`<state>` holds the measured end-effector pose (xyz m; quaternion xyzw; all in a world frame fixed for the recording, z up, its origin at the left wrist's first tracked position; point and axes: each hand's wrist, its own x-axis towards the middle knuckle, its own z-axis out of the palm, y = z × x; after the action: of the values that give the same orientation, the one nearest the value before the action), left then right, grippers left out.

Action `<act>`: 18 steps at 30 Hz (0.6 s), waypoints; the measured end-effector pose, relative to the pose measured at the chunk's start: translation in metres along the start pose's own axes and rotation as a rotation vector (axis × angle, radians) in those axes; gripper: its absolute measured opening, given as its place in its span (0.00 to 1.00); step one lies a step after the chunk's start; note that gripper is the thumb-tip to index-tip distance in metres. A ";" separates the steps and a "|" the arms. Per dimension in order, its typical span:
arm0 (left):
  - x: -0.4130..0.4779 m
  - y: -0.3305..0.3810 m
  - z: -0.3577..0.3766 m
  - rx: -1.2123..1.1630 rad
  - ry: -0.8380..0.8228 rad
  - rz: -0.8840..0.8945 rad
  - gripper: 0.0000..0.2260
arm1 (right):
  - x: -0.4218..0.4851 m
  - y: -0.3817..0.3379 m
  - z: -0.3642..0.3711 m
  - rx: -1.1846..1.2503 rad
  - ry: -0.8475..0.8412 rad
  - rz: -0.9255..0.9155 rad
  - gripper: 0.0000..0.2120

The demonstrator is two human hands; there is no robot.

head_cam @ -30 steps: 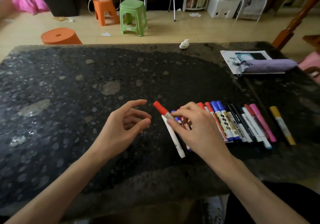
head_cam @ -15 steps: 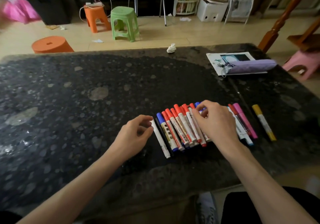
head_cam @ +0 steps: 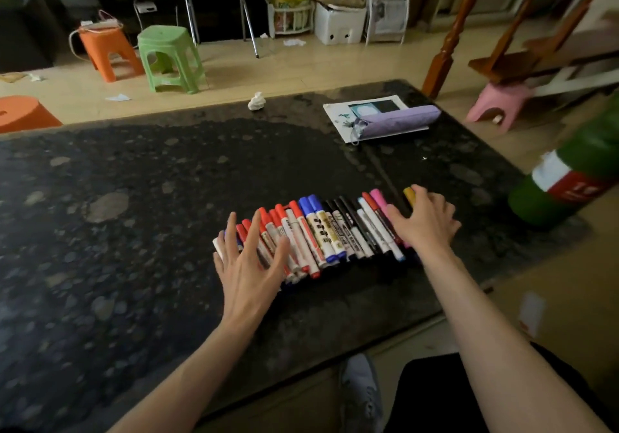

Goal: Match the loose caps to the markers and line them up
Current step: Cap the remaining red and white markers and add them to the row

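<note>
Several capped markers (head_cam: pixel 321 231) lie side by side in one row on the dark stone table (head_cam: pixel 134 198): red caps at the left, then blue, black, red and pink. My left hand (head_cam: pixel 249 265) lies flat with spread fingers on the left end of the row. My right hand (head_cam: pixel 423 221) rests with relaxed fingers at the right end, over the pink marker (head_cam: pixel 378 198) and against the yellow marker (head_cam: pixel 409 195), whose cap alone shows. I see no loose caps.
A purple pencil case (head_cam: pixel 398 121) lies on a printed sheet (head_cam: pixel 338 114) at the far right of the table. A crumpled tissue (head_cam: pixel 256 101) sits at the far edge. A green bottle (head_cam: pixel 569 178) stands at the right. Stools (head_cam: pixel 167 57) stand on the floor beyond.
My left hand opened flat onto the left end of the row. My right hand slid right to the pink and yellow markers. The markers now lie packed closer together.
</note>
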<state>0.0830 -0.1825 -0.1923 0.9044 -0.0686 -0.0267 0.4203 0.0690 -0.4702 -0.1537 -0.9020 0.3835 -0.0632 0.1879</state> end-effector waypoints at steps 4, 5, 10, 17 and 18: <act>0.002 0.006 0.009 0.069 0.012 0.003 0.34 | 0.005 0.011 0.011 0.062 -0.138 0.027 0.33; 0.003 0.008 0.010 0.086 0.007 0.001 0.35 | 0.003 0.007 0.015 0.086 -0.159 -0.018 0.32; 0.002 0.014 0.014 0.131 0.008 0.031 0.35 | -0.015 -0.022 0.032 0.118 -0.200 -0.156 0.33; 0.005 0.013 0.016 0.180 0.011 0.036 0.35 | -0.025 -0.032 0.040 0.048 -0.182 -0.298 0.20; 0.005 0.013 0.015 0.180 0.009 0.035 0.36 | -0.028 -0.034 0.040 0.105 -0.196 -0.339 0.20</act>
<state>0.0852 -0.2029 -0.1924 0.9373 -0.0849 -0.0092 0.3380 0.0825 -0.4173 -0.1765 -0.9445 0.2023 -0.0258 0.2576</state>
